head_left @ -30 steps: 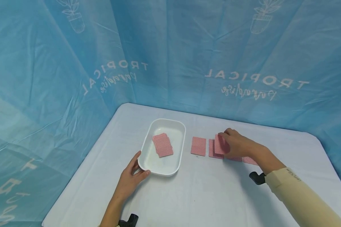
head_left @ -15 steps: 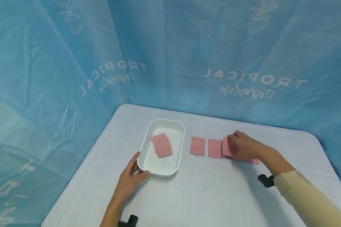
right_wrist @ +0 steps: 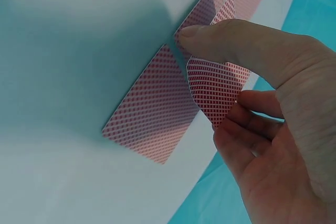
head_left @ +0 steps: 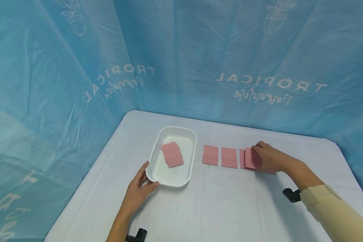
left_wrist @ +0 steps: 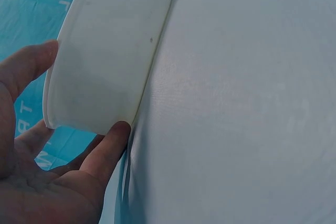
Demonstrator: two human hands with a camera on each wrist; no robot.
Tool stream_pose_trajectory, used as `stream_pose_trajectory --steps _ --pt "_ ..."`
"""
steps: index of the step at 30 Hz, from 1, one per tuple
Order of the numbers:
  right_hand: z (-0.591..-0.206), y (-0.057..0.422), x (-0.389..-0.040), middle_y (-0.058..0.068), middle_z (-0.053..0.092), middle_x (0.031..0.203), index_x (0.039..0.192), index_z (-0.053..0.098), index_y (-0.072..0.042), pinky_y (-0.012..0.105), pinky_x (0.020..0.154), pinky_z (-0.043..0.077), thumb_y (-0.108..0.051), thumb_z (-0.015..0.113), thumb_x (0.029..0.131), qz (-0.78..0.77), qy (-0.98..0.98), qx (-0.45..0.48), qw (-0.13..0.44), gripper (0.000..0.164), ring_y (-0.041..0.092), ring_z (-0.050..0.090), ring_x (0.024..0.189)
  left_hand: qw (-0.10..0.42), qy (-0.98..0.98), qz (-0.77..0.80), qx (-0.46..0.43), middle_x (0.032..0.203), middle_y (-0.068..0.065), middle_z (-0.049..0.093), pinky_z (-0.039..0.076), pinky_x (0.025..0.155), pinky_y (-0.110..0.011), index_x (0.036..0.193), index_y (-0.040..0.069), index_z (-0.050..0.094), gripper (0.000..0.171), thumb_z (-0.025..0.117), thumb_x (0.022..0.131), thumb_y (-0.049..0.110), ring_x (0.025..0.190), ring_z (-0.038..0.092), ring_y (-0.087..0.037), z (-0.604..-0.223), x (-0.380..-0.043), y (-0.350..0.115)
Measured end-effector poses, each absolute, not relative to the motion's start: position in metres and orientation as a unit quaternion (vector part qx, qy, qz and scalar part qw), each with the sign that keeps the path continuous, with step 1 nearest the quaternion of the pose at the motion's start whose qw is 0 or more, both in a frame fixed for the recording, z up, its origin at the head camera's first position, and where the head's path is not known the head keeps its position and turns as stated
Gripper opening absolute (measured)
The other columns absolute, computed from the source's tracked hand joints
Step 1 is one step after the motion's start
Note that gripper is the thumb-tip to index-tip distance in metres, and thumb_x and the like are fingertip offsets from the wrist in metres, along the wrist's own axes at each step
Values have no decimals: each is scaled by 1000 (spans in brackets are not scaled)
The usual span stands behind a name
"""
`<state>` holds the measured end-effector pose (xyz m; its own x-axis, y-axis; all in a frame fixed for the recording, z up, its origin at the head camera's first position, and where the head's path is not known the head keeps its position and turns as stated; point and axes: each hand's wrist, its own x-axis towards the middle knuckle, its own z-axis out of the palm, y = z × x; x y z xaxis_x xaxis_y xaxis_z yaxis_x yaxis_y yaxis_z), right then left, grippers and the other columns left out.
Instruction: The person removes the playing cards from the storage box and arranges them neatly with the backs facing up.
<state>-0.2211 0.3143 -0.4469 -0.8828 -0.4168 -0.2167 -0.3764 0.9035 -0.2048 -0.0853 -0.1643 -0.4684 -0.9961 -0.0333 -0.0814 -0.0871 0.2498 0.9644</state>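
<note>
Head view: white table (head_left: pixel 217 208), blue curtain (head_left: pixel 181 57) behind.

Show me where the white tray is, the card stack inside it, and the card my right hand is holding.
white tray (head_left: pixel 157 174): head view, bare near floor.
card stack (head_left: pixel 172 154): head view, top card's middle.
held card (right_wrist: pixel 215 90): right wrist view, patterned back below the thumb.
</note>
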Motion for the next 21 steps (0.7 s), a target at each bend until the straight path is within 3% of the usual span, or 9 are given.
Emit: stream_pose_trajectory --steps 10,21 --pt "-447 328 -215 22 45 126 135 43 6 51 74 54 -21 88 65 -90 968 -185 144 87 39 48 109 24 795 605 -38 144 -19 42 46 93 -38 151 17 30 82 77 84 18 129 44 -35 -470 -86 -165" --pt "-453 347 -213 24 43 126 134 41 8 53 77 53 -20 90 63 -96 968 -174 154 91 42 47 110 4 790 613 -18 142 -10 46 47 91 -34 148 35 32 81 79 82 27 128 47 -27 -509 -95 -176"
